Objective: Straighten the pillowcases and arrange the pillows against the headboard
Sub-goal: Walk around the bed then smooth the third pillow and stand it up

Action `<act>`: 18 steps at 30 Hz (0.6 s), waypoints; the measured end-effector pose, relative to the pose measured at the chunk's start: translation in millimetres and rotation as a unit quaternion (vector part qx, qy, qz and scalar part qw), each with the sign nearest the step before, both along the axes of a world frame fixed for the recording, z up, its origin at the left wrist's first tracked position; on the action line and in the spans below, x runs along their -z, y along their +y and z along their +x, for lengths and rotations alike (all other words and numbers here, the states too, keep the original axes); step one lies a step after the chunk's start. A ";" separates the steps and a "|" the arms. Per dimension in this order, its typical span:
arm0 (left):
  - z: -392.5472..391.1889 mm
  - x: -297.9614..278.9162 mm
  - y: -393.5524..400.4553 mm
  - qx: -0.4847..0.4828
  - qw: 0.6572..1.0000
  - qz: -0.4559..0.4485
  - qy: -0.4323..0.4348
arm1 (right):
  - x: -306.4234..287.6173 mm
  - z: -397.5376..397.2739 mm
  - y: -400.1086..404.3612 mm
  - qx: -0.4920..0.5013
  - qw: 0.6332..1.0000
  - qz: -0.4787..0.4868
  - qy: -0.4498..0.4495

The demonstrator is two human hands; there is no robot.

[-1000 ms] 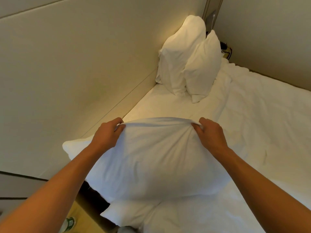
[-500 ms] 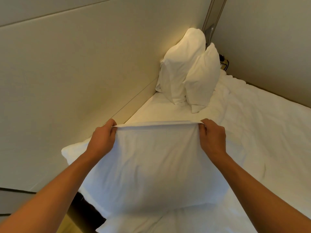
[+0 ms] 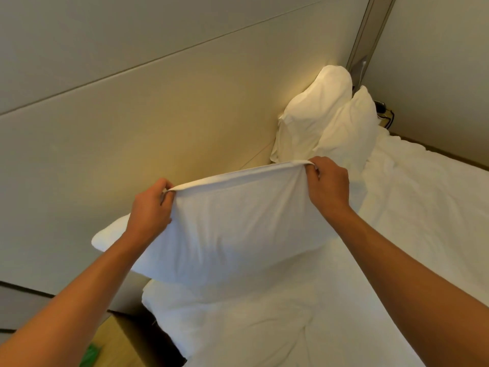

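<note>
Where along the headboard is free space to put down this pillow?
Free: the headboard stretch between the held pillow and the two standing pillows, and the open sheet right of the right hand. The far corner is crowded.

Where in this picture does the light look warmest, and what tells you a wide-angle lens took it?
Head view: a warm yellow glow falls on the padded beige headboard beside the two upright white pillows; the held white pillow reads cooler, greyer; the headboard's seams slant steeply and both forearms splay from the lower corners, marking wide-angle distortion.
</note>
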State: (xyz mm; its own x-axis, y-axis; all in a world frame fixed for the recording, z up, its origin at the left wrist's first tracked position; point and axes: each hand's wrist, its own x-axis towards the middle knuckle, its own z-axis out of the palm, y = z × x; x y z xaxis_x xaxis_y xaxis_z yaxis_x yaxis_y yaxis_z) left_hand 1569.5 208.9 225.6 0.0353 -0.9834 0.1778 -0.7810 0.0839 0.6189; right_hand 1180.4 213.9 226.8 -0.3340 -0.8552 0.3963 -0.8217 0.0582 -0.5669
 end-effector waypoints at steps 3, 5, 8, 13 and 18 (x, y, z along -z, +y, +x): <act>-12.6 16.3 5.7 0.002 0.999 0.032 -0.001 | 17.5 -6.1 -7.6 0.009 0.999 0.047 0.003; -22.3 22.4 3.3 0.003 0.999 0.041 0.003 | 22.2 -13.2 -18.6 0.013 0.998 0.062 0.001; -33.9 25.2 -11.1 -0.005 0.999 0.043 0.026 | 20.7 -23.0 -45.7 0.026 0.998 0.047 -0.016; -46.0 36.4 -41.5 -0.024 0.996 0.059 0.069 | 23.7 -38.0 -90.2 0.014 0.999 0.026 -0.038; -60.5 83.4 -52.2 -0.022 0.988 0.132 0.080 | 77.7 -49.3 -107.0 -0.002 0.994 0.111 -0.008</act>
